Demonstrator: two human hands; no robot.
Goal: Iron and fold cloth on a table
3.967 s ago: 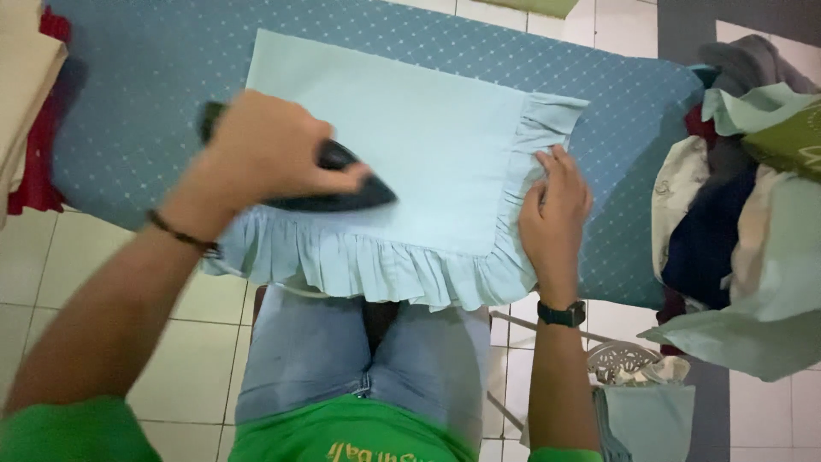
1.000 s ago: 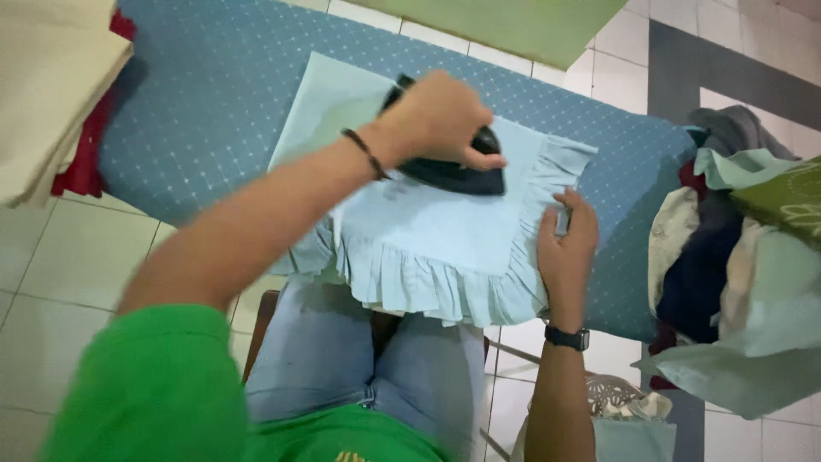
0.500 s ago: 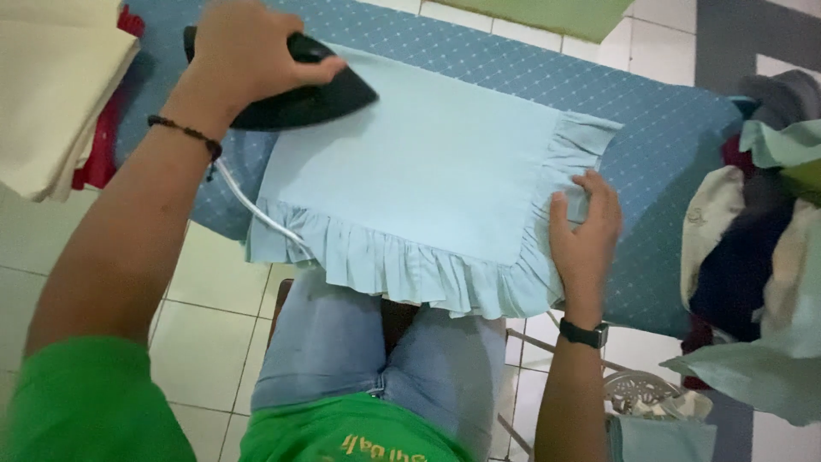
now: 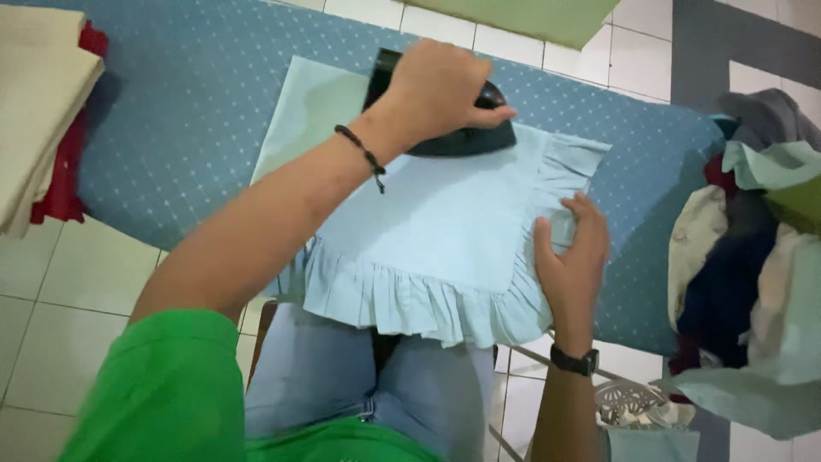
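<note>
A pale blue frilled pillowcase [image 4: 445, 231] lies flat on a blue dotted ironing board [image 4: 180, 111]. My left hand [image 4: 440, 90] grips a black iron [image 4: 479, 137] resting on the cloth's far edge. A dark bead bracelet circles that wrist. My right hand [image 4: 573, 257], with a black watch on its wrist, presses flat on the cloth's right side near the frill, fingers spread.
Folded cream and red cloths [image 4: 43, 111] lie stacked at the board's left end. A heap of mixed laundry [image 4: 753, 257] sits at the right. A white basket [image 4: 633, 406] stands on the tiled floor below it. A green mat [image 4: 522, 17] lies beyond the board.
The iron has slid right from the cloth's far left corner to the middle of its far edge. My right hand stays pressed on the right side.
</note>
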